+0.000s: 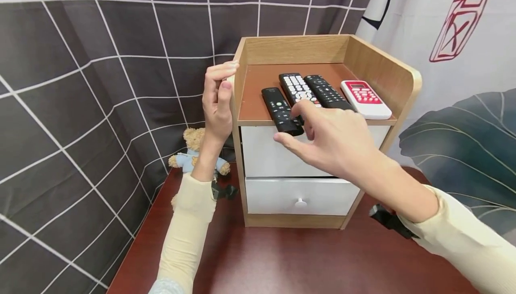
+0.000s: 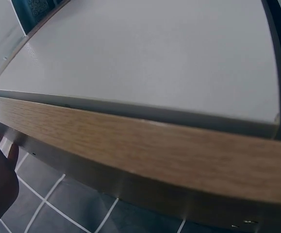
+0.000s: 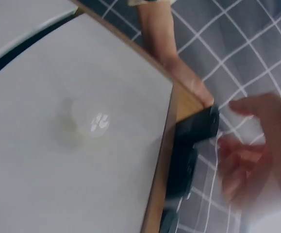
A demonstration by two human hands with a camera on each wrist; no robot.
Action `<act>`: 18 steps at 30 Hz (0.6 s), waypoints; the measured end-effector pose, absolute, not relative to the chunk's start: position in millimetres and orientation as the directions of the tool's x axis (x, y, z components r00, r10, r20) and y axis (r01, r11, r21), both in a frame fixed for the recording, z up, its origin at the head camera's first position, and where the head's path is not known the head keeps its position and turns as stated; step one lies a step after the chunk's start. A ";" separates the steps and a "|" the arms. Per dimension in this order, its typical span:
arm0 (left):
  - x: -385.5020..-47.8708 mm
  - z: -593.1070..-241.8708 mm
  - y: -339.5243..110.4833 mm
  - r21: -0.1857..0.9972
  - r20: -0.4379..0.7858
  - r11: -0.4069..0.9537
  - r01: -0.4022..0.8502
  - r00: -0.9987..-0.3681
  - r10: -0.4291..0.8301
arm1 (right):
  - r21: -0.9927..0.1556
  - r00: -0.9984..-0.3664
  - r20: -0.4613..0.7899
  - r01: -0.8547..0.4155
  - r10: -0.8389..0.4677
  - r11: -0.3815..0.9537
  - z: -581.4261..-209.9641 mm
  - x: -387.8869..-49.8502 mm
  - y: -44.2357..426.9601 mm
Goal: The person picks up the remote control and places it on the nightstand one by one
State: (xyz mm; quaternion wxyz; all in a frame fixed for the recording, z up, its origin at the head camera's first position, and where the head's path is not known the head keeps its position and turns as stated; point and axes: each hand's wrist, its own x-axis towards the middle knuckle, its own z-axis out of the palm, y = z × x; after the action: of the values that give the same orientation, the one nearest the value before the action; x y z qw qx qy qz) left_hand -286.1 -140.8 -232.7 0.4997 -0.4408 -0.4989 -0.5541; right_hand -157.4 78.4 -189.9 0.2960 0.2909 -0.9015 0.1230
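A small wooden cabinet (image 1: 290, 49) with white drawer fronts carries a row of remote controls on its brown top. My left hand (image 1: 217, 101) rests against the outer side of its left panel, fingertips near the upper edge. Over the front edge hovers my right hand (image 1: 338, 139), thumb and bent fingers apart around the near end of the leftmost black remote control (image 1: 278, 105). A gap shows between that hand (image 3: 256, 145) and the remote (image 3: 198, 126) in the right wrist view. Beside it lie a black remote with white buttons (image 1: 296, 83) and another black remote (image 1: 325, 91).
A white remote with a red face (image 1: 364, 99) lies at the right. The lower drawer (image 1: 278, 197) has a round white knob (image 1: 300, 203). A teddy bear (image 1: 193, 139) sits left of the cabinet on the reddish table (image 1: 274, 258). Dark checked cloth (image 1: 133, 83) hangs behind.
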 end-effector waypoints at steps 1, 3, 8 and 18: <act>-286.1 -233.3 -139.8 0.114 0.987 -0.001 0.993 -0.114 -0.117 | 0.010 -0.578 0.644 -0.650 -0.502 0.760 -190.3 -158.4 81.9; -286.1 -234.6 -138.6 0.119 0.985 0.004 0.993 -0.118 -0.126 | 0.145 -0.405 0.690 -0.735 -0.600 0.662 -190.6 -162.1 88.6; -284.4 -233.9 -140.0 0.125 0.983 0.013 0.992 -0.122 -0.134 | 0.297 -0.181 0.684 -0.815 -0.706 0.497 -193.7 -181.8 91.3; -283.9 -233.2 -136.9 0.131 0.983 -0.014 0.991 -0.132 -0.125 | 0.259 -0.293 0.682 -0.760 -0.670 0.596 -200.0 -206.4 72.0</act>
State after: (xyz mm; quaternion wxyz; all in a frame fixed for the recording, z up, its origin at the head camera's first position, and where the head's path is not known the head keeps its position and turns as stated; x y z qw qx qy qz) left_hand -283.9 -136.9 -233.2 0.4951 -0.4348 -0.4979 -0.5639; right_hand -206.4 72.0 -200.0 0.3935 0.4457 -0.8020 0.0575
